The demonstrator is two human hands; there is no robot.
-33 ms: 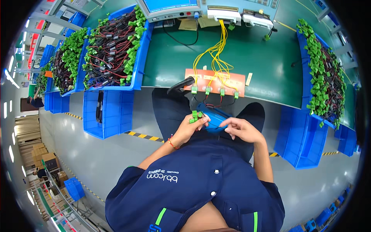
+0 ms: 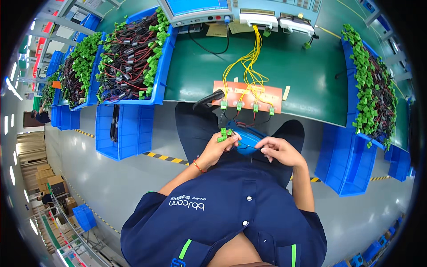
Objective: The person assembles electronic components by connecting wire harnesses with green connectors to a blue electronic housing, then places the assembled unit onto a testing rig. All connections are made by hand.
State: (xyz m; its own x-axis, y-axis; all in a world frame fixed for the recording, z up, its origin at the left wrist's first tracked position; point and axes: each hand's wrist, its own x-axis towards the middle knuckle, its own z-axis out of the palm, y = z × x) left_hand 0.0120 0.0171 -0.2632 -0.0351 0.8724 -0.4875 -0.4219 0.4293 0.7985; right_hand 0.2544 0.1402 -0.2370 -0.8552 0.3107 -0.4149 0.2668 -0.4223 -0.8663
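Note:
My left hand [image 2: 219, 144] is closed around a small bunch of green terminal connectors [image 2: 224, 134], which stick out above the fingers. Thumb and fingertips of my right hand [image 2: 281, 151] pinch a thin dark wire [image 2: 249, 147] that runs across toward the left hand. Both hands are over my lap, just below the table edge, with a blue bin [image 2: 250, 141] beneath them. In front, an orange test board [image 2: 248, 96] bears several plugged-in green connectors [image 2: 255, 107], with red and black leads hanging down toward my hands. The leads' lower ends are partly hidden.
Yellow wires [image 2: 251, 55] link the board to a tester [image 2: 275, 10] beside a screen instrument [image 2: 195, 11]. Blue bins of wired green connectors flank the green table [image 2: 307, 62] at left [image 2: 165, 62] and right [image 2: 351, 84]. A blue bin [image 2: 124, 131] hangs lower left, another [image 2: 342, 160] lower right.

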